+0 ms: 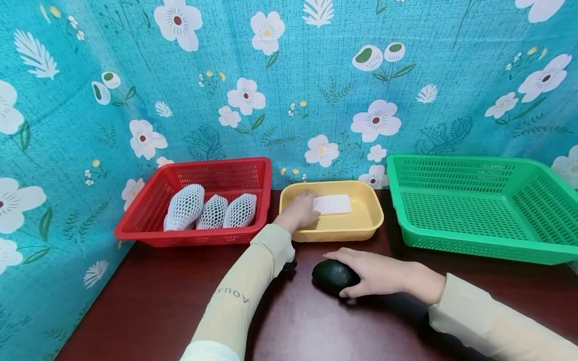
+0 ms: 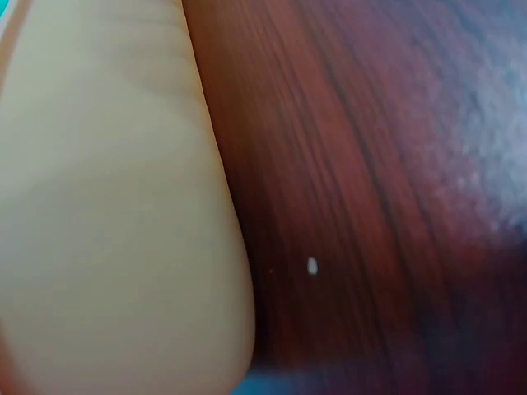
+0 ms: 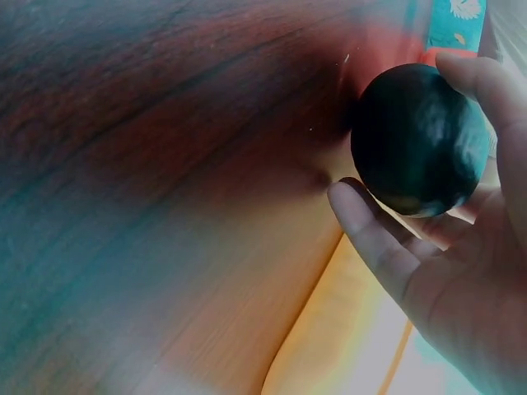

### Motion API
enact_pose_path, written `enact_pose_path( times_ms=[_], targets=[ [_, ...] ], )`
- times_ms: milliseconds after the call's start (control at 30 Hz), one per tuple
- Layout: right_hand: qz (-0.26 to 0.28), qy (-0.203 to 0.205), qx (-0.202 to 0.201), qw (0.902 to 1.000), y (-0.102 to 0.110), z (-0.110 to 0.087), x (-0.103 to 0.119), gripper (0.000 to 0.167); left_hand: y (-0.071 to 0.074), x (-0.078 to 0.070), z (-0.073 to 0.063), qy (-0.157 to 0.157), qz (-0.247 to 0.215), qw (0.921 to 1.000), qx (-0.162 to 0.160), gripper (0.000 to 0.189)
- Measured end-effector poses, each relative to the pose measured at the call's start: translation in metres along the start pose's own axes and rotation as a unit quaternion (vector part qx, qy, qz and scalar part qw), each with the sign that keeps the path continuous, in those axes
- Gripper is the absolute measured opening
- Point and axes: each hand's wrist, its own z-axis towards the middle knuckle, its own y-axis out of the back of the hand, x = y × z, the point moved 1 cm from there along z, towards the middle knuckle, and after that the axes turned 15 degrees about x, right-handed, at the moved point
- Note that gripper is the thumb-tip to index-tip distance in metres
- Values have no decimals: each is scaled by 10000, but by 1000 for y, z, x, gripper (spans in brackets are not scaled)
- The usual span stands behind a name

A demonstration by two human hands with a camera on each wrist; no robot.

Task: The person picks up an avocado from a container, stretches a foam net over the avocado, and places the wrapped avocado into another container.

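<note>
My right hand [image 1: 377, 273] grips a dark green, smooth oval avocado [image 1: 334, 277] over the table, in front of the yellow tray. In the right wrist view the thumb and fingers [image 3: 362, 218] curl about the avocado [image 3: 416, 140], on opposite sides of it. My left hand [image 1: 300, 209] reaches into the left part of the yellow tray [image 1: 366, 233], fingers right at the left end of a white foam net sleeve [image 1: 334, 204]; I cannot tell whether they pinch it. The left wrist view holds only a beige sleeve [image 2: 115, 230] and the table.
A red basket [image 1: 198, 237] at the left holds several things wrapped in white foam nets [image 1: 186, 206]. To the right stands a green basket [image 1: 487, 248]. Behind them hangs a blue flowered cloth [image 1: 293, 65]. The table [image 1: 311, 331] is dark red-brown wood.
</note>
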Motion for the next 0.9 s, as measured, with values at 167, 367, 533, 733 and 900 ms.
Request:
enact_pose_path(
  times_ms=[167, 367, 533, 733, 900],
  targets=[
    [27, -12, 107, 9999, 0, 2, 5, 77, -3, 2, 2, 187, 364, 9992, 36, 57],
    [48, -104, 105, 9999, 2, 3, 6, 82, -3, 1, 3, 357, 951, 9948, -28, 41],
    [54, -122, 102, 9999, 4, 2, 4, 87, -1, 1, 5, 442, 1062, 9928, -329, 27],
    [174, -137, 138, 9997, 3, 1, 4, 90, 1, 0, 6, 211, 601, 9952, -743, 24],
    [81, -16, 62, 9999, 3, -1, 4, 89, 7, -3, 1, 6, 70, 9967, -808, 33]
  ],
)
